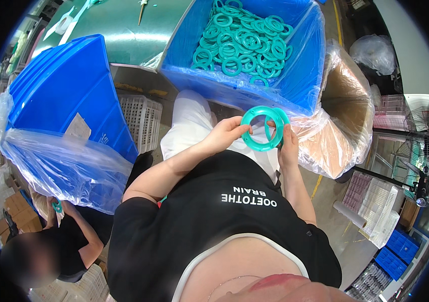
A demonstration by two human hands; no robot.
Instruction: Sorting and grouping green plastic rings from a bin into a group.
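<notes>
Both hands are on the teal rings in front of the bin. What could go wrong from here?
The left hand and right hand pinch the teal rings only at the edges, over the lap, so one could slip and fall to the floor. The plastic liner of the blue bin hangs loose right beside the right hand and might snag a ring. The rings look stacked or nested; pulling them apart could distort one.

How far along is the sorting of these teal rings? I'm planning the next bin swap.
Done: hard to tell, since no finished pile shows. In hand: the left hand and right hand together hold a teal ring, with a second one edge-on inside it. Left: the blue bin ahead holds a big heap of rings. A cardboard box lined with plastic stands beside it.
</notes>
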